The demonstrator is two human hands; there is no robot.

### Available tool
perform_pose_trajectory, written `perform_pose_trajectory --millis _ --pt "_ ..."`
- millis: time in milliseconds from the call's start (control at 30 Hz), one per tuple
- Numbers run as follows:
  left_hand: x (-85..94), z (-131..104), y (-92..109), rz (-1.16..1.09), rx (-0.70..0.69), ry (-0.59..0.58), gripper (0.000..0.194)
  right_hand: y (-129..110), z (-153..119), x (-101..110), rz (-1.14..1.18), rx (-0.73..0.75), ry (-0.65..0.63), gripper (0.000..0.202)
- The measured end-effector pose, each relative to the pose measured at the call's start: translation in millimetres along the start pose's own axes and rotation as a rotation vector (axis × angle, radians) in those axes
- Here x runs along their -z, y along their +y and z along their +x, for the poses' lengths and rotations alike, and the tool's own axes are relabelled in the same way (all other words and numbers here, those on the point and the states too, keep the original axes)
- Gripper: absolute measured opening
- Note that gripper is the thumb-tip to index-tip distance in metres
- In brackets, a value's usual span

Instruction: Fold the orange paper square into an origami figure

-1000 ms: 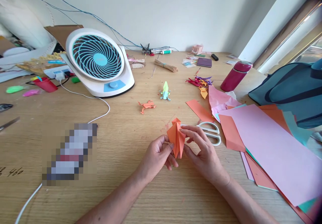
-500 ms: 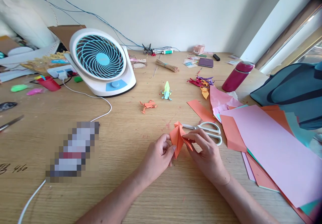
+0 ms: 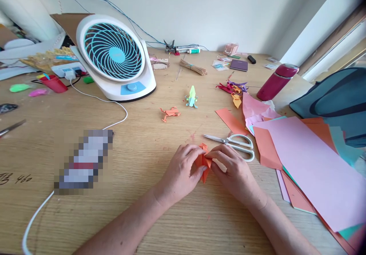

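A partly folded piece of orange origami paper (image 3: 204,174) is held between my two hands above the table. My left hand (image 3: 183,169) pinches its left side, with the thumb low and the fingers over the upper part. From the right, the fingertips of my right hand (image 3: 234,169) grip the other edge. The fingers cover much of the paper's folds. Just behind my right hand lies a pair of scissors (image 3: 241,147) with white handles, blades pointing left. Farther back sit an orange paper frog (image 3: 170,112) and a green-blue paper frog (image 3: 191,97).
Coloured paper sheets (image 3: 309,167) are piled on the right, by a teal bag (image 3: 328,94) and a magenta bottle (image 3: 277,82). A white fan (image 3: 137,89) stands back left. A blurred-out phone-like object (image 3: 85,161) with a white cable (image 3: 37,220) lies left.
My left fingers have moved up and over the top of the orange paper, which now looks narrower between my hands. The whole view has shifted slightly.
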State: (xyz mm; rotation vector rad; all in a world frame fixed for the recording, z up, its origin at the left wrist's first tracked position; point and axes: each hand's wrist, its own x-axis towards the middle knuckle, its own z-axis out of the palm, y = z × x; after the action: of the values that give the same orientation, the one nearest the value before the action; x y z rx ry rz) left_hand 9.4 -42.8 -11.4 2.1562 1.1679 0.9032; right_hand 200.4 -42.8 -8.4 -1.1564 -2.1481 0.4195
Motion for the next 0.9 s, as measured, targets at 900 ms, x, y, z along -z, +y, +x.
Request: perform_pose_trajectory --millis 900 --pt "-7.3 -0.6 -5.6 0.027 0.027 -0.146 0.012 -2.4 -3.8 18.6 0.013 -0.143 -0.315 0.014"
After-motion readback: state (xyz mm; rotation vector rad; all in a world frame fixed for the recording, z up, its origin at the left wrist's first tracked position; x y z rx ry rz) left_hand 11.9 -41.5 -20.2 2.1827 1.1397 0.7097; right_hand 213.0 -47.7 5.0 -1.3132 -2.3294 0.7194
